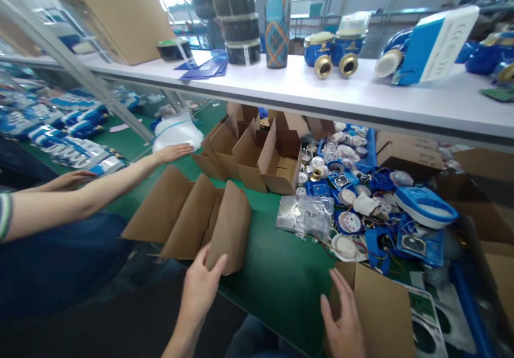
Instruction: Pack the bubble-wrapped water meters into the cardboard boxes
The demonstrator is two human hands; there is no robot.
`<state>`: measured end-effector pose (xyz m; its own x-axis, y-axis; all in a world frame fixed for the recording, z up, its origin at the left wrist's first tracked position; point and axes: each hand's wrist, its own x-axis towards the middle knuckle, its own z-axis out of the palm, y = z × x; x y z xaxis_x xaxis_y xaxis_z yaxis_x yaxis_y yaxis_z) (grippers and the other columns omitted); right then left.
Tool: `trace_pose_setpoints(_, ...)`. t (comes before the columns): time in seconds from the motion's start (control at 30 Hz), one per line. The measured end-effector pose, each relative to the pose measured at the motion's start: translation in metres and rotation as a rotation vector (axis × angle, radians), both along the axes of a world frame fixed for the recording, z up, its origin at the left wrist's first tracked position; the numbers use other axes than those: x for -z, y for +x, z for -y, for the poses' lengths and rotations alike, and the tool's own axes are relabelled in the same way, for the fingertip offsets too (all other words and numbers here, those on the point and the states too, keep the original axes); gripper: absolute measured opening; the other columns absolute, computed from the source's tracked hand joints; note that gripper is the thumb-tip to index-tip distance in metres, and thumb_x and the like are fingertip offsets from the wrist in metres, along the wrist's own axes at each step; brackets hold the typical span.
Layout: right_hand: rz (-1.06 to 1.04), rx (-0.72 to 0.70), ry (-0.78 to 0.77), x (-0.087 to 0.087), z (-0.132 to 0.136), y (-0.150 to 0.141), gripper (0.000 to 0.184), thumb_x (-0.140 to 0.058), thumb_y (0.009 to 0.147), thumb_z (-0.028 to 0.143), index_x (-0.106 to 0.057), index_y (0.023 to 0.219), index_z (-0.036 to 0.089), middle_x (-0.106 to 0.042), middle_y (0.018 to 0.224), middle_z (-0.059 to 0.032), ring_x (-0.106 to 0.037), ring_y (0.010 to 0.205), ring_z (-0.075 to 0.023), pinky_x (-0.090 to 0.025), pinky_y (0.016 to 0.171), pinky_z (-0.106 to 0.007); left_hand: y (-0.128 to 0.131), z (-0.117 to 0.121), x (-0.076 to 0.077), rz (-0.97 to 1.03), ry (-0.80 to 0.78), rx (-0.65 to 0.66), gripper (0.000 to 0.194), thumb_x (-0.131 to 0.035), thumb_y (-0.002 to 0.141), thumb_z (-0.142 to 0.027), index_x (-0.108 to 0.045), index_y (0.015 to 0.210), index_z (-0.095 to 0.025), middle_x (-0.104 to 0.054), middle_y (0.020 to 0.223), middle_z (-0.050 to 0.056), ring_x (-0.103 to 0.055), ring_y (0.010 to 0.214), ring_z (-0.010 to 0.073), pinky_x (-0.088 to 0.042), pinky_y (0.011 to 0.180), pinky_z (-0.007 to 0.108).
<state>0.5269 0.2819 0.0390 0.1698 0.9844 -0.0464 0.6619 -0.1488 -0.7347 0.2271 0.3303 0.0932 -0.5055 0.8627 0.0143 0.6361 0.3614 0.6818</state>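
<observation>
**Two hands on cardboard at the green desk**

On the green desk [277, 277], right in front of me, I've got both hands on cardboard. My left hand [199, 288] is up against the near end of a row of folded cardboard flats [193, 216], fingers [214, 267] spread and pressed flat on the last sheet, thumb behind it, loosely gripping its edge rather than clenched. The flats stand tilted, leaning on one another, near the desk's front edge.

My right hand [343, 320] is on a separate cardboard box [381, 310] at the lower right, fingers extended and lying against its left flap, open, not closed around it. That box sits at the desk's near edge, well apart from the flats.

Between and beyond them: a clear plastic bag [305, 216] of small parts, and just right of it a heap of blue and white meter parts [361, 197]. Behind, a cluster of open cartons [257, 154] stands under the white shelf [321, 92], which carries blue water meters [331, 52].

Over on the left, another person's arm [100, 186] stretches across, that hand [174, 151] touching a white bundle [176, 130]; their second hand [70, 180] rests lower down.
</observation>
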Motion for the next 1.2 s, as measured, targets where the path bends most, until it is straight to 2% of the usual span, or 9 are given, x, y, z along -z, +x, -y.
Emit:
trace_pose_setpoints(0.17, -0.364, -0.080, -0.068, 0.008, -0.070, -0.028, 0.044, -0.041, 0.086, 0.042, -0.038, 0.124, 0.022, -0.045, 0.126, -0.0105, -0.048, 0.111, -0.0213, -0.042, 0.090, -0.039, -0.016, 0.027, -0.001, 0.115, -0.058, 0.617, 0.030, -0.047, 0.085, -0.027, -0.060, 0.112, -0.021, -0.068, 0.102, 0.005, -0.064, 0.092, 0.0183, -0.051, 0.080, 0.022)
trace_pose_setpoints(0.3, -0.524, -0.146, -0.250, 0.003, -0.111, -0.038, 0.042, -0.033, 0.085, 0.054, -0.051, 0.096, 0.017, -0.057, 0.083, -0.0052, -0.055, 0.073, -0.0156, -0.043, 0.063, -0.028, -0.041, 0.062, -0.019, 0.266, -0.083, 1.024, 0.038, -0.042, 0.086, -0.020, -0.051, 0.121, -0.031, -0.067, 0.105, 0.000, -0.064, 0.093, 0.0138, -0.049, 0.079, 0.018)
trace_pose_setpoints(0.47, -0.571, -0.333, -0.522, -0.007, -0.073, -0.027, 0.043, -0.042, 0.080, 0.058, -0.047, 0.067, 0.018, -0.038, 0.051, 0.0060, -0.036, 0.042, -0.0081, -0.030, 0.044, -0.023, -0.082, 0.055, -0.025, 0.614, -0.320, 1.060, 0.029, -0.043, 0.086, -0.042, -0.062, 0.106, -0.033, -0.068, 0.101, 0.001, -0.062, 0.095, 0.0188, -0.048, 0.084, 0.030)
trace_pose_setpoints(0.57, -0.722, -0.292, -0.546, -0.014, -0.027, -0.013, 0.035, -0.048, 0.080, 0.053, -0.046, 0.089, 0.020, -0.042, 0.063, 0.0047, -0.042, 0.054, -0.0096, -0.036, 0.053, -0.023, -0.091, 0.037, -0.002, 0.942, -0.288, 0.781, 0.049, -0.030, 0.086, -0.053, -0.064, 0.071, -0.021, -0.063, 0.069, 0.005, -0.058, 0.071, 0.0187, -0.047, 0.069, 0.031)
trace_pose_setpoints(0.63, -0.807, -0.226, -0.512, -0.017, -0.006, -0.011, 0.040, -0.055, 0.076, 0.050, -0.037, 0.098, 0.024, -0.043, 0.072, 0.0037, -0.043, 0.062, -0.0104, -0.037, 0.057, -0.023, -0.084, 0.027, 0.018, 0.967, -0.329, 0.666, 0.047, -0.033, 0.088, -0.048, -0.054, 0.059, -0.017, -0.051, 0.057, 0.001, -0.047, 0.057, 0.0134, -0.040, 0.057, 0.026)
trace_pose_setpoints(0.77, -0.561, -0.372, -0.504, -0.011, -0.005, -0.034, 0.025, -0.058, 0.075, 0.037, -0.039, 0.084, 0.022, -0.041, 0.069, 0.0045, -0.039, 0.060, -0.0100, -0.034, 0.056, -0.022, -0.056, 0.013, 0.046, 0.792, -0.425, 0.788, 0.035, -0.040, 0.087, -0.041, -0.054, 0.068, -0.015, -0.048, 0.061, -0.002, -0.044, 0.057, 0.0096, -0.035, 0.056, 0.021)
trace_pose_setpoints(0.93, 0.150, -0.773, -0.327, 0.010, -0.020, -0.076, 0.010, -0.047, 0.074, 0.009, -0.050, 0.075, 0.019, -0.053, 0.078, 0.0004, -0.048, 0.070, -0.0118, -0.033, 0.061, -0.023, -0.038, 0.014, 0.050, 0.298, -0.125, 0.841, 0.027, -0.035, 0.090, -0.029, -0.057, 0.080, -0.017, -0.057, 0.072, 0.001, -0.053, 0.069, 0.0113, -0.039, 0.066, 0.021)
trace_pose_setpoints(1.1, 0.323, -0.992, -0.215, 0.015, -0.014, -0.079, 0.016, -0.039, 0.082, 0.016, -0.052, 0.089, 0.019, -0.057, 0.085, -0.0044, -0.051, 0.080, -0.0158, -0.038, 0.066, -0.025, -0.024, 0.010, 0.046, -0.272, -0.031, 0.945, 0.029, -0.035, 0.089, -0.025, -0.053, 0.067, -0.017, -0.053, 0.061, 0.002, -0.051, 0.058, 0.0132, -0.038, 0.057, 0.024)
trace_pose_setpoints(1.2, 0.347, -1.070, -0.205, 0.013, -0.014, -0.078, 0.022, -0.045, 0.082, 0.034, -0.054, 0.095, 0.020, -0.058, 0.089, -0.0057, -0.052, 0.081, -0.0181, -0.041, 0.065, -0.026, 0.005, 0.008, 0.057, -0.367, -0.120, 1.044, 0.030, -0.035, 0.088, -0.025, -0.056, 0.069, -0.015, -0.057, 0.065, 0.007, -0.055, 0.062, 0.0193, -0.040, 0.058, 0.029)
